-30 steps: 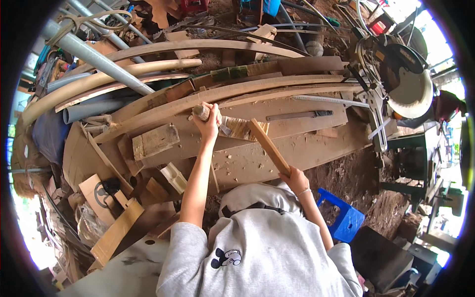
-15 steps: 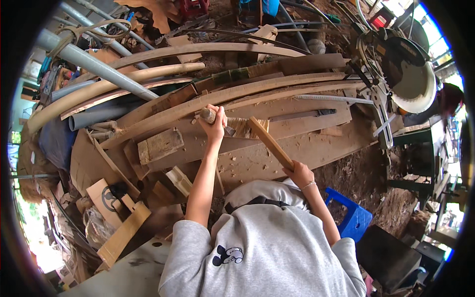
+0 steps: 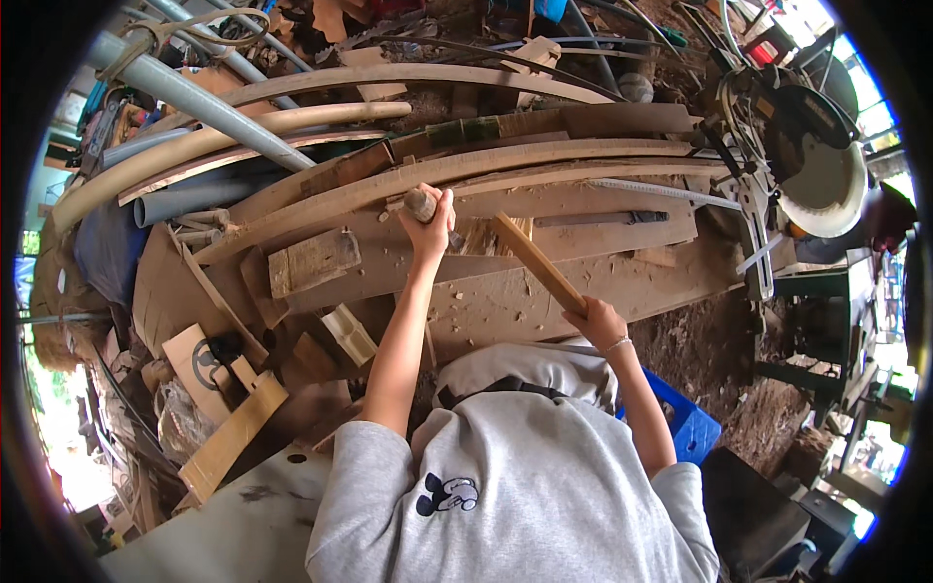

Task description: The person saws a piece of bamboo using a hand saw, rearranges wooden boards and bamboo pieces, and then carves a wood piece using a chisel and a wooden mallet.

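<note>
My left hand (image 3: 429,225) is closed round the wooden handle of a chisel (image 3: 419,203), whose rounded butt points up toward me. Its short metal blade shows beside the hand, against a rough-cut piece of wood (image 3: 481,237) on the bench board; the cutting edge cannot be made out. Lower right, my right hand (image 3: 597,325) grips one end of a flat wooden stick (image 3: 542,266). The stick slants up to the left, and its far end overlaps the right part of the worked wood in view. Whether they touch I cannot tell.
Chips litter the bench board (image 3: 476,303). Left of my left hand lies a wood block (image 3: 314,262). Long curved timbers (image 3: 389,183) run behind. A circular saw (image 3: 821,185) stands at right, a blue plastic stool (image 3: 692,428) by my right arm. A flat metal tool (image 3: 593,220) lies beyond the stick.
The whole view has shifted slightly, so the bench sits higher in the picture. Both hands keep their grips, the stick at nearly the same slant over the wood.
</note>
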`<state>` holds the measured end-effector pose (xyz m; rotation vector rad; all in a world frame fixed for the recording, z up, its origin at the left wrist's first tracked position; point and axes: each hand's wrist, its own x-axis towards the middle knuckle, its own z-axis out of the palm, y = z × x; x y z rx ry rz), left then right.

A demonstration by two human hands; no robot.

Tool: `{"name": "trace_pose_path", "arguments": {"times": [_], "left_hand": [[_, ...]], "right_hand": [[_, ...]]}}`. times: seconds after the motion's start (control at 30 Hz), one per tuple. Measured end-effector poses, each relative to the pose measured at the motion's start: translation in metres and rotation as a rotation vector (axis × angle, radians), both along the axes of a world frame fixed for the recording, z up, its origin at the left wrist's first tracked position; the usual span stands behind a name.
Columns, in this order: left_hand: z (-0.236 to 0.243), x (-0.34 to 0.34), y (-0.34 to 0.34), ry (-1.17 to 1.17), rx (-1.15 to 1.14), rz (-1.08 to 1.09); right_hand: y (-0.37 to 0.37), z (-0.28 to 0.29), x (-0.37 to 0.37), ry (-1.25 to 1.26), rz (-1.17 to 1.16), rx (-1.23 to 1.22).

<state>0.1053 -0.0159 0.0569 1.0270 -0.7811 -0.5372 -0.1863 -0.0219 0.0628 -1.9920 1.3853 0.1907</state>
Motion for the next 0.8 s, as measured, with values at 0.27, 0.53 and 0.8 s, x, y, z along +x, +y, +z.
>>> {"name": "trace_pose_path", "arguments": {"times": [0.27,0.53,0.8], "left_hand": [[-0.008,-0.005,-0.003,-0.142,-0.048,0.140],[-0.026,0.000,-0.012,-0.294,0.023,0.320],[-0.030,0.005,-0.019,-0.398,0.044,0.298]], "right_hand": [[-0.002,0.002,0.006,0.016,0.030,0.002],[0.003,-0.003,0.007,0.007,0.010,-0.004],[-0.001,-0.004,0.005,-0.005,0.047,-0.022]]}}
